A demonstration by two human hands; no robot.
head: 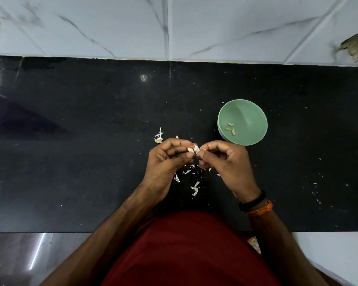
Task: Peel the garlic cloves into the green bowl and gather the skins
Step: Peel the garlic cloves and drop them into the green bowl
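Note:
My left hand (167, 159) pinches a small garlic clove (190, 150) between thumb and fingers over the black counter. Close beside it, my right hand (225, 162) pinches the white skin (196, 150) hanging off that clove. The green bowl (248, 112) stands just beyond my right hand and holds three peeled cloves (230, 128). Loose white skins (195, 188) lie scattered on the counter under and between my hands. A garlic root stub with skin (158, 139) lies just beyond my left hand.
The black stone counter (91, 162) runs left to right and meets a white marble-tiled wall (174, 27) at the back. Its front edge is by my red-clothed body. Small white flecks dot the counter at the right (316, 193).

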